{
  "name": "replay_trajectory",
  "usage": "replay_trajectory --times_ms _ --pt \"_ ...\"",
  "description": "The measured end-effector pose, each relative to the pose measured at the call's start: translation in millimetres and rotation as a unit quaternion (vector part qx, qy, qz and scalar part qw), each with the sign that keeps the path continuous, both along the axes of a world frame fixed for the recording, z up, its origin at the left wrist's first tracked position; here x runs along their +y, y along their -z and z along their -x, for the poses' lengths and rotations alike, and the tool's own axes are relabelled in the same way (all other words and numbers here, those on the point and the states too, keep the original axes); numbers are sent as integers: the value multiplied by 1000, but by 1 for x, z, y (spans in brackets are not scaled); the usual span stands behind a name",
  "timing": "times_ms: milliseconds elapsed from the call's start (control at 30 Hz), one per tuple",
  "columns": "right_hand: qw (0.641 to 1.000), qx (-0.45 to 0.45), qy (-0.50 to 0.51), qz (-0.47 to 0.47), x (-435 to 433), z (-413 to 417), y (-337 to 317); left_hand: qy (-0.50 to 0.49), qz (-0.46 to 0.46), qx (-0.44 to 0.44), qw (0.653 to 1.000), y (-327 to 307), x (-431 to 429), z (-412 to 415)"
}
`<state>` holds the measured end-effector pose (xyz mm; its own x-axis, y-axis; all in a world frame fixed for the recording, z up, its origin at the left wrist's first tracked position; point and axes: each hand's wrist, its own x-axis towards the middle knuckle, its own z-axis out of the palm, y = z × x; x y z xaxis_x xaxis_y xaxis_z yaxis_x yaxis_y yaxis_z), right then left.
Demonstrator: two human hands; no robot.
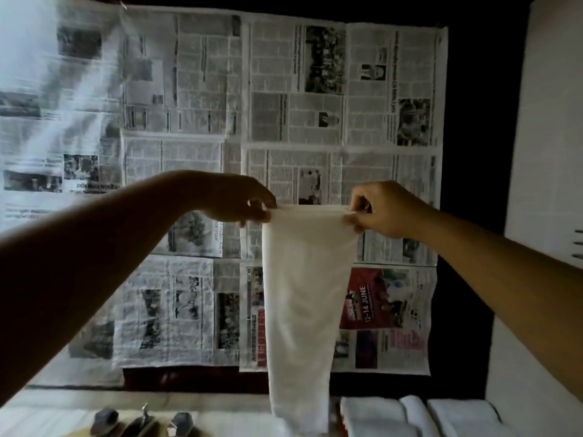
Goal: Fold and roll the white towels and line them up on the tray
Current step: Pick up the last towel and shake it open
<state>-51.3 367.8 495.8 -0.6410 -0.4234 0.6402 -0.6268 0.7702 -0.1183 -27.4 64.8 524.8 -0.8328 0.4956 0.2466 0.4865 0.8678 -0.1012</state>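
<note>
A white towel (301,298) hangs lengthwise in the air in front of a window covered with newspaper. My left hand (239,200) pinches its top left corner. My right hand (381,208) pinches its top right corner. The top edge is stretched level between the two hands, and the towel's lower end reaches down to the counter at the bottom of the view. Folded white towels (375,414) lie side by side at the bottom right, with more of them (460,414) further right. I cannot make out a tray.
Newspaper sheets (284,89) cover the window behind the towel. A pale counter ledge (157,402) runs along the bottom. Dark tap handles (138,421) stand at the bottom left. A white wall (549,121) rises on the right.
</note>
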Motion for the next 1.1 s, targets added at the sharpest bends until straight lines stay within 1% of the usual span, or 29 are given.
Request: replay_trajectory --times_ms 67,133,200,267,300,333,367,400,433,467,500,533,567,600,633,667,733,767,800,833,867,900,933,967,1000,1033,1067,1100 --pt "991 -131 -6 2 -1 -6 6 -2 -25 -106 994 8 2 1" --pt "961 -276 -15 18 -2 -10 12 -5 -42 -160 986 20 4 2" --pt "923 -384 -13 2 -1 -11 28 1 -75 -236 969 43 3 2" --pt "896 -443 -10 -17 -3 -7 64 -3 -114 -319 941 81 3 4" --pt "886 -463 -7 -22 -5 -3 87 -20 -119 -342 932 106 4 8" --pt "884 -464 3 -45 -9 0 116 -45 -105 -344 932 137 7 12" --pt "895 -438 25 -81 -14 5 143 -70 -86 -325 939 166 10 19" --pt "913 -386 60 -114 -19 13 170 -96 -75 -285 951 195 15 27" --pt "938 -310 101 -122 -25 20 193 -124 -79 -214 966 220 19 35" --pt "960 -221 139 -98 -29 25 208 -149 -98 -113 977 238 24 40" --pt "978 -128 157 -52 -31 29 218 -161 -131 0 978 247 30 43" --pt "989 -38 144 6 -32 30 218 -157 -171 98 968 246 34 41" --pt "990 45 115 64 -32 28 214 -138 -206 171 953 239 37 37" --pt "982 129 88 109 -29 25 208 -113 -242 230 936 231 39 28" --pt "967 201 68 140 -25 19 202 -85 -271 286 915 224 39 17" --pt "953 253 56 159 -20 11 201 -58 -282 338 896 223 37 4" --pt "939 300 36 162 -13 -12 226 -9 -267 414 870 247 31 -24" --pt "940 303 25 154 -12 -29 251 16 -257 426 868 274 28 -38" --pt "945 296 21 139 -12 -47 288 27 -250 408 878 314 25 -53" --pt "953 278 29 119 -13 -65 335 26 -242 363 899 362 19 -67" --pt "967 234 41 94 -12 -84 388 18 -221 292 930 416 13 -84" --pt "985 155 43 62 -11 -106 443 15 -196 196 961 469 6 -102" --pt "997 70 27 23 -9 -127 495 13 -173 98 980 513 -3 -119" --pt "1000 2 9 -13 -7 -148 540 16 -145 18 989 554 -14 -134" --pt "999 -39 0 -24 -5 -167 577 15 -151 -22 988 592 -24 -145" --pt "998 -66 -3 -6 -4 -183 602 22 -166 -50 985 623 -29 -155" --pt "997 -77 -1 19 -4 -193 616 11 -176 -78 981 640 -30 -167" --pt "995 -95 -1 33 -5 -201 622 11 -130 -82 988 648 -29 -183"
